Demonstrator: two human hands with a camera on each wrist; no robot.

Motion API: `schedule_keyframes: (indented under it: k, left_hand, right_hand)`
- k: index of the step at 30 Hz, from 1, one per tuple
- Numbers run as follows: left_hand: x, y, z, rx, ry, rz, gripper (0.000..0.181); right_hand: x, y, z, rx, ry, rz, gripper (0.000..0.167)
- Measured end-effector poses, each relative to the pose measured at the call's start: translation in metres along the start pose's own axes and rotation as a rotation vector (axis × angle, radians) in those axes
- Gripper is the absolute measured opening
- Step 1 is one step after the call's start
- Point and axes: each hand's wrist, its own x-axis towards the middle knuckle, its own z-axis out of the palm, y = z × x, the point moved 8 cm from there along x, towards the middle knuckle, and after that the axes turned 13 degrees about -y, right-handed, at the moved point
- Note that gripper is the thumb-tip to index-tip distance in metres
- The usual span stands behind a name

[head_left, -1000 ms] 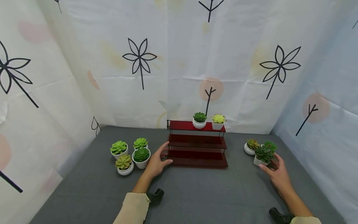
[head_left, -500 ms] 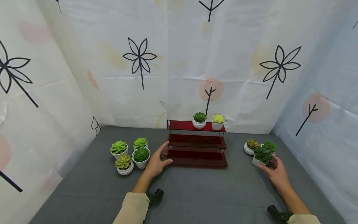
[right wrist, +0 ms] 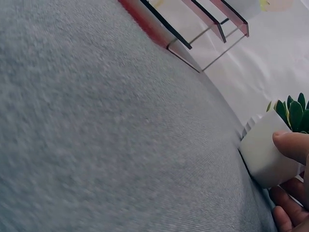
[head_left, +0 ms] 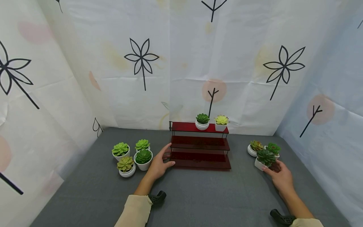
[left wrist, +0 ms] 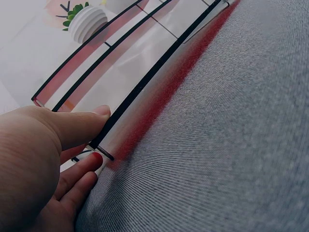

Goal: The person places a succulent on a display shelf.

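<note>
A square white pot with a dark green succulent (head_left: pixel 265 157) is held between the thumb and fingers of my right hand (head_left: pixel 283 179). The right wrist view shows the thumb against the white pot (right wrist: pixel 270 150), tilted in that view, with fingertips beneath it. At the left end of the three-tier dark red shelf (head_left: pixel 199 160), my left hand (head_left: pixel 157 165) rests with thumb and index finger spread. In the left wrist view its straight thumb touches the shelf's black edge (left wrist: pixel 140 87); other fingers lie beside the end frame. On the top tier stand a green succulent (head_left: pixel 202 121) and a yellow-green one (head_left: pixel 221 123).
Left of the shelf, several potted succulents stand grouped, including a dark green one (head_left: pixel 143 158) near my left hand. At the right, a reddish-green succulent (head_left: pixel 256 147) and a green one (head_left: pixel 273 148) stand close behind the held pot. Patterned cloth walls (head_left: pixel 181 63) surround the grey table (head_left: pixel 215 195).
My right hand and its pot have shifted slightly left and toward the near side, uncovering more of the green succulent behind. My left hand has stayed at the shelf.
</note>
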Motion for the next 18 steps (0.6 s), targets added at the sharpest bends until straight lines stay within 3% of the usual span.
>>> schedule_keyframes:
  k: [18]
  left_hand:
    - [0.0, 0.0, 0.0, 0.005, 0.003, 0.0, 0.08]
  right_hand:
    - [-0.007, -0.021, 0.022, 0.048, 0.071, -0.03, 0.068]
